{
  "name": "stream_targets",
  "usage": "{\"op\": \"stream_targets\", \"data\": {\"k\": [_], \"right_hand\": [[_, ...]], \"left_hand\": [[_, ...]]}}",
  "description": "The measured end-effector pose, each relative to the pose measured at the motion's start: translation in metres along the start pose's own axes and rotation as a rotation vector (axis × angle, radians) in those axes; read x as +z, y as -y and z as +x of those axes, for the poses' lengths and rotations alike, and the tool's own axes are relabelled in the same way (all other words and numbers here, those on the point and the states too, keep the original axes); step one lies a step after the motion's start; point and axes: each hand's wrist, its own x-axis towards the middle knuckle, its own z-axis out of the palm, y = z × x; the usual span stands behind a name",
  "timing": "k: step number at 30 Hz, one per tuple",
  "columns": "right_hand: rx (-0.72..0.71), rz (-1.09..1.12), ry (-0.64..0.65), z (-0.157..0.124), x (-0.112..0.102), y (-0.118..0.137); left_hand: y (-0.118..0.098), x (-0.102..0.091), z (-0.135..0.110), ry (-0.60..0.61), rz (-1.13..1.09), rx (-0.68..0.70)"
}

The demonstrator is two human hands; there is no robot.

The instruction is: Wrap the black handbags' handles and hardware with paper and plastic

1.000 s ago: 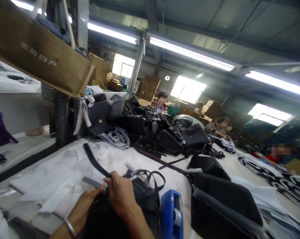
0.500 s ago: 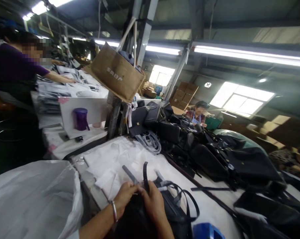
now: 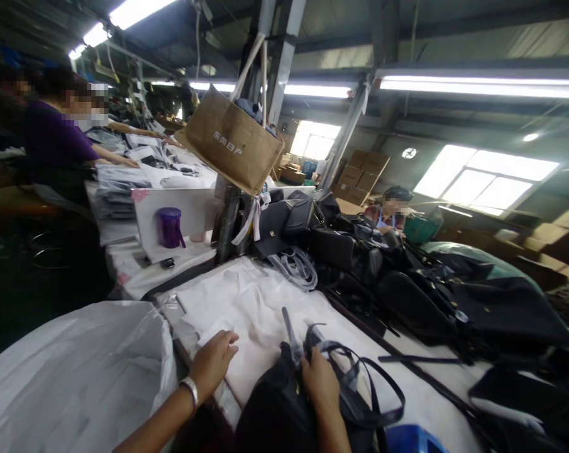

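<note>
A black bag [image 3: 277,402] stands at the table's near edge, right in front of me. My right hand [image 3: 322,385] is closed on its upper right side, beside the base of a dark strap. Which part of the bag lies under the fingers is hidden. A grey, plastic-wrapped strap [image 3: 290,330] sticks up from the bag's top. My left hand [image 3: 214,363], wearing a bracelet, is off the bag to the left, over the white sheets [image 3: 237,296]. Its fingers are loosely bent and nothing shows in them. Black looped straps [image 3: 383,409] lie right of my right hand.
Black bags [image 3: 407,302] are heaped along the table's right side. Clear tubing [image 3: 296,269] lies coiled at the back. A large white sack [image 3: 77,371] stands at left. A blue object [image 3: 414,439] is at bottom right. A brown bag [image 3: 232,141] hangs on the post. Other people work beyond.
My left hand has let go and moved left, away from the bag and my right hand. The black strap end that stood up between the hands has dropped rightward. The view has shifted slightly left.
</note>
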Motion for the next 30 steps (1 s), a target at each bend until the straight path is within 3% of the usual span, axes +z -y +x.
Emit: {"op": "stream_targets", "data": {"k": [6, 10, 13, 16, 22, 30], "right_hand": [[0.025, -0.024, -0.031, -0.001, -0.005, 0.001], [0.086, -0.052, -0.086, -0.006, -0.013, -0.005], [0.111, -0.07, -0.094, -0.007, -0.011, -0.005], [0.094, -0.08, -0.1, -0.005, -0.009, 0.001], [0.057, 0.002, -0.312, -0.009, -0.011, 0.008], [0.045, 0.179, -0.298, -0.008, -0.009, -0.003]], "left_hand": [[-0.011, 0.013, 0.016, 0.063, 0.291, 0.14], [-0.006, 0.0, 0.02, 0.081, 0.462, 0.101], [0.004, -0.012, 0.009, 0.101, 0.582, 0.037], [0.011, -0.011, -0.002, 0.143, 0.655, -0.031], [0.015, -0.005, 0.002, 0.157, 0.661, -0.064], [0.019, -0.016, 0.002, 0.114, 0.488, -0.132]]}}
